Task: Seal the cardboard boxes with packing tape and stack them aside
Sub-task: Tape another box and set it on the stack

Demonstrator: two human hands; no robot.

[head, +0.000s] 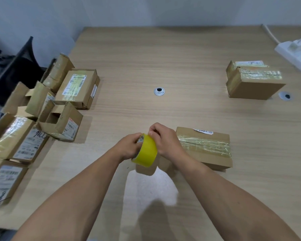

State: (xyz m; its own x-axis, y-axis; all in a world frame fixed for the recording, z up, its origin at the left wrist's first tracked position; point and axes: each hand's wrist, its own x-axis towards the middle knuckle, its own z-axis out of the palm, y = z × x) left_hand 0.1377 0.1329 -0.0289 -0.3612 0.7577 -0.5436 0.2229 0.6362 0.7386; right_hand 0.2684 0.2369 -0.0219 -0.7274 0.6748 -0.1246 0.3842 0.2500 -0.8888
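**Now: free the tape end first**

Your left hand (129, 146) grips the yellow tape roll (146, 153) from the side, fingers curled on its rim. Your right hand (163, 140) sits on top of the roll, with the fingertips (152, 133) bunched and pinching at the outer wrap. It looks like you're hunting the loose end.

The roll is in the air above the table (163, 58), just left of the closed box (207, 150) by your right wrist. That box has a glossy strip across its seam. I can't tell if it's old tape or fresh.

For this step:
- Turn the roll slowly with the left hand and drag a nail across the wrap until it catches the edge.
- Peel square, not from one corner, or the film will likely split into a sliver.
- Pull only a short tab, then bring the roll down to the box edge.

The open boxes (59, 122) sit in the pile at the left edge with flaps up, and look like the backlog. A taped box (254, 82) sits far right, well apart from you, probably the put-aside spot.
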